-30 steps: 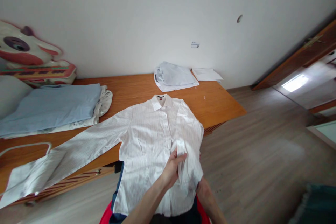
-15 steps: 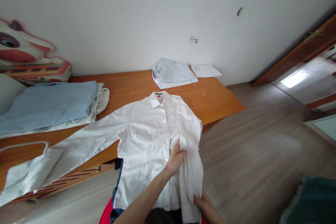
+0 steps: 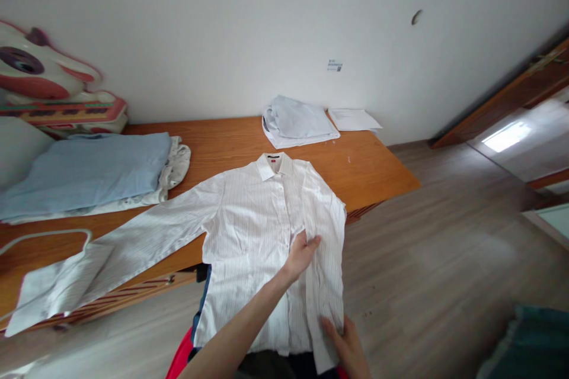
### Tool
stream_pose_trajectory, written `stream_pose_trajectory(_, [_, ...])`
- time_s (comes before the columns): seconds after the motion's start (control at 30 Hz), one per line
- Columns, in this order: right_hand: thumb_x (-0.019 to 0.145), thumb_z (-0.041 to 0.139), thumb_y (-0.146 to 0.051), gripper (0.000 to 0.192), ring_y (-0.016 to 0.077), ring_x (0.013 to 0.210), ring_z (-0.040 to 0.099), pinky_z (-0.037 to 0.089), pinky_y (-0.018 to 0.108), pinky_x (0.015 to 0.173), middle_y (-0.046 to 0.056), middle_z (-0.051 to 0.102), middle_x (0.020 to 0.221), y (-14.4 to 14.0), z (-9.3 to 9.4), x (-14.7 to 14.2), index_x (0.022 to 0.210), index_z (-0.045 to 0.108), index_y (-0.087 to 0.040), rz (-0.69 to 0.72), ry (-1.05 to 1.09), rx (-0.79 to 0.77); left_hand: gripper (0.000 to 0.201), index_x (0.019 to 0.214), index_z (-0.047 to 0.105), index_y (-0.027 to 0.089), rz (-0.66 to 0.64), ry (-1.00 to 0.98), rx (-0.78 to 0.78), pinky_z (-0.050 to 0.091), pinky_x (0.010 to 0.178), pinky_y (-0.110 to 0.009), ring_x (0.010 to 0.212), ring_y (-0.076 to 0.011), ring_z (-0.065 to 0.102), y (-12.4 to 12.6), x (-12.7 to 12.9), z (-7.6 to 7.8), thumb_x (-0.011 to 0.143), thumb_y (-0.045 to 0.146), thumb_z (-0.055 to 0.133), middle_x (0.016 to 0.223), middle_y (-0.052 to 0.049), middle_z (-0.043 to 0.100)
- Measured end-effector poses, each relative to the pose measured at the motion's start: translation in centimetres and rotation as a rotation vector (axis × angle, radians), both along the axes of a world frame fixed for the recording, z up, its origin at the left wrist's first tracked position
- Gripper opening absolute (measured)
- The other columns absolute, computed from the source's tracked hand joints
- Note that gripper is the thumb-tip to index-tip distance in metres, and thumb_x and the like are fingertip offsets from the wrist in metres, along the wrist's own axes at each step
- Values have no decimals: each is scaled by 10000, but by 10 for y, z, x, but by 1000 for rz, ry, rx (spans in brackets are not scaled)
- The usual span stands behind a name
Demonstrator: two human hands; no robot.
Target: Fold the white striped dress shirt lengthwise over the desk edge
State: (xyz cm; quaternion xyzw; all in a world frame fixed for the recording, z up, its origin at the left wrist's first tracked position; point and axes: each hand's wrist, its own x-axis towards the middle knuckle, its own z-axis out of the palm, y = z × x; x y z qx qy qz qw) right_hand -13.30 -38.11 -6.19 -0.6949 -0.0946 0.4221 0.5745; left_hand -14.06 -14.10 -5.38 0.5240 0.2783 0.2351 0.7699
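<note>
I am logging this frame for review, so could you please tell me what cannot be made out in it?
Head view only:
- The white pinstriped long-sleeved shirt: its hem falls behind the left forearm and the picture's bottom edge.
- The right hand: its grip on the folded sleeve is partly cut off by the bottom edge.
- The small printed label on the wall: too small to read.
- The red and white rabbit-shaped toy: blurred, cut by the left edge.

We see a white pinstriped shirt (image 3: pixel 253 231) lying front-up, collar toward the wall, its body overhanging the near edge; one sleeve stretches out sideways, the other lies folded down its front.
</note>
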Motion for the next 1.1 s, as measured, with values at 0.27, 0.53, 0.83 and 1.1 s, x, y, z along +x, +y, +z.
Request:
stream_pose_trajectory(0.27, [859,761,-560,452,304,1004,691,540,491,957,108,763,1117,39,-34,101,1148,744,-213,-138,-675,-14,565,1300,655,212,-51,6,-279,550,896,-373,989,-253,729,-22,-52,-11,825,454,841,1095,-94,789])
stream_pose_trajectory(0.53, [960,653,-483,556,332,1195,653,485,535,1082,150,718,1277,190,17,210,1437,586,-205,56,-1338,-45,305,911,701,198,82,110,-203,520,823,-327,863,-215,656,-53,-68,-42,789,451,819,859,-36,704])
stream_pose_trajectory(0.83, [1003,456,-288,310,309,1068,700,533,434,948,135,752,1163,224,7,239,1192,689,-210,253,-1392,-158,625,1354,653,180,-73,22,-592,519,1035,-415,1197,-307,692,-65,-79,-28,861,541,788,1330,-157,717])
stream_pose_trajectory(1.1, [1029,461,-288,290,288,1072,698,517,386,921,108,752,1197,228,9,237,1206,683,-229,244,-1400,-231,544,1276,722,147,-148,-167,-801,478,1118,-531,1265,-385,679,-86,-96,-20,818,429,802,1286,-187,752])
